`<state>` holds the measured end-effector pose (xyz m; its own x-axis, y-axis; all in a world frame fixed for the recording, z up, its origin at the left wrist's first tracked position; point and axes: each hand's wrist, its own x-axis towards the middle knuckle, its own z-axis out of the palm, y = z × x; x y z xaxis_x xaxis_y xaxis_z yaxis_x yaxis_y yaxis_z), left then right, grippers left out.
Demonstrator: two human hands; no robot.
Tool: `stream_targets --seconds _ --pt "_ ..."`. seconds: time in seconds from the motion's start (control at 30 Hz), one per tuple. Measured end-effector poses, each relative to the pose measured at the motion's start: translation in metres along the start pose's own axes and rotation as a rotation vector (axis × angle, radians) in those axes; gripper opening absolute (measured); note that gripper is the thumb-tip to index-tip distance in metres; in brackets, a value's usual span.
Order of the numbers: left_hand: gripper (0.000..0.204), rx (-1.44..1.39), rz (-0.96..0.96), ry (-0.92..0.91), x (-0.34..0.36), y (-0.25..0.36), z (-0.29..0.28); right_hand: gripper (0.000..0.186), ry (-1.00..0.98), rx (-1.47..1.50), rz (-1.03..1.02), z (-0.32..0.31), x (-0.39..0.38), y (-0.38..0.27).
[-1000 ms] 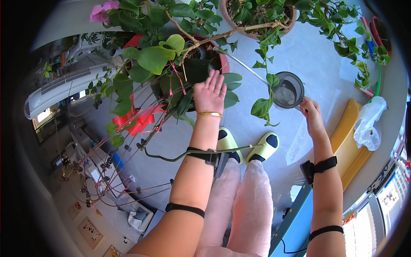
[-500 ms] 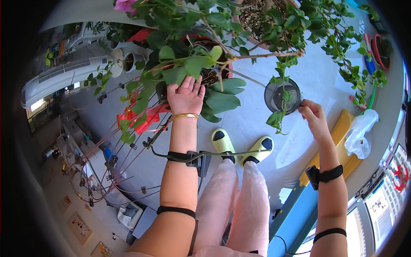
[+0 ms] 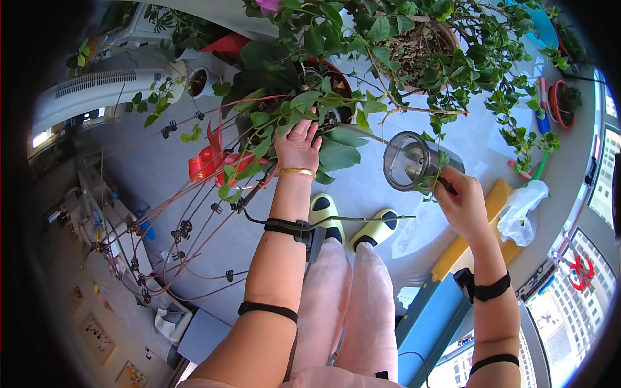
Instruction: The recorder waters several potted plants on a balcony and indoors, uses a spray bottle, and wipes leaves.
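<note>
My right hand (image 3: 464, 202) is closed round the handle of a grey see-through watering can (image 3: 422, 169). The can is tilted, its round mouth toward the left, and its thin spout runs left toward a red plant pot (image 3: 348, 87). A hanging vine partly covers the can. My left hand (image 3: 297, 150) is at the near side of that pot, palm up and fingers stretched among the leaves, holding nothing. Some fingertips are hidden by foliage. Broad dark green leaves (image 3: 337, 155) spread beside it. Whether water flows from the spout cannot be seen.
A large pot of leafy vine (image 3: 424, 55) stands far ahead. Thin brown stems with black clips (image 3: 183, 229) arch at left, near a red ribbon (image 3: 217, 161). At right are a yellow and blue bench (image 3: 446, 265), a white plastic bag (image 3: 521, 210) and a small red pot (image 3: 561, 107).
My right hand has tilted the watering can, turning its mouth to the left, and its fingers now wrap the handle more fully. My left hand stays by the leaves; the view has shifted slightly.
</note>
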<state>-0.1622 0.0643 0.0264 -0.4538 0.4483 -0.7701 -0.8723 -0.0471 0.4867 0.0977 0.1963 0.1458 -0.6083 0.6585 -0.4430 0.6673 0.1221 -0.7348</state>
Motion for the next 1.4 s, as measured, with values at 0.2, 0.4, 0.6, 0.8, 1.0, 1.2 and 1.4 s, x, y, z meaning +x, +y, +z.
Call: stream_targets --seconds 0.2,0.4,0.6,0.8,1.0,1.2,1.4 --pt "0.056 -0.009 0.007 -0.002 0.001 -0.001 -0.003 0.011 0.001 -0.128 -0.015 -0.006 -0.006 -0.026" --pt "0.054 0.021 0.004 -0.022 0.0 -0.001 -0.003 0.013 0.022 -0.146 -0.015 -0.008 -0.01 -0.043" --pt "0.054 0.044 0.002 -0.046 -0.004 0.0 -0.001 0.013 -0.008 -0.138 -0.064 -0.008 -0.01 -0.055" --pt "0.055 0.083 0.0 -0.109 -0.001 0.001 -0.007 0.014 -0.006 -0.165 -0.097 -0.003 -0.002 -0.062" --pt "0.055 0.069 -0.007 -0.114 0.002 0.0 -0.01 0.017 -0.023 -0.239 -0.082 0.002 0.008 -0.068" --pt "0.055 0.067 0.0 -0.127 0.0 0.001 -0.008 0.018 -0.02 -0.263 -0.094 0.008 0.014 -0.075" --pt "0.056 0.068 -0.002 -0.137 0.0 0.001 -0.008 0.019 -0.008 -0.293 -0.103 0.01 0.018 -0.08"
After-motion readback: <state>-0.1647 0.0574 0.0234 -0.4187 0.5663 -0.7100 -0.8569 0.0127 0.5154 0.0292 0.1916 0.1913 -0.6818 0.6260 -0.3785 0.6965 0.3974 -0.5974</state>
